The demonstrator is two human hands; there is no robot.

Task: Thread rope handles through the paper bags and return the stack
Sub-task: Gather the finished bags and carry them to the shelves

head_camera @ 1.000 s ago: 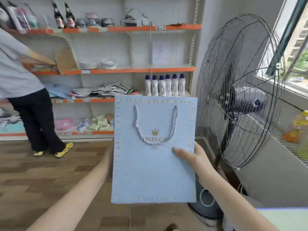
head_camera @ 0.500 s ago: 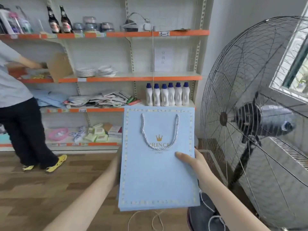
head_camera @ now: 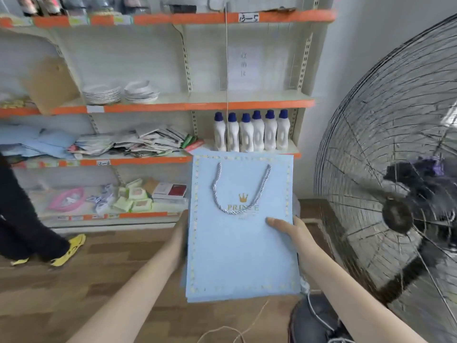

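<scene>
Behind the bag stack [head_camera: 237, 256], left hand [head_camera: 180, 240] grip unclear; right hand [head_camera: 293, 233] pinches it.

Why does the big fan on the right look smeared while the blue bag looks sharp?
Head view: the fan streaks with motion blur and wide-angle bending at the frame edge; the blue bag, held between both hands near the centre, stays crisp; light is soft, without glare.

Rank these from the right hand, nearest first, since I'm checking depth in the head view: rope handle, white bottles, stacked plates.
From the right hand:
1. Rope handle, just up-left on the bag.
2. White bottles, on the shelf above.
3. Stacked plates, higher shelf, far left.
</scene>
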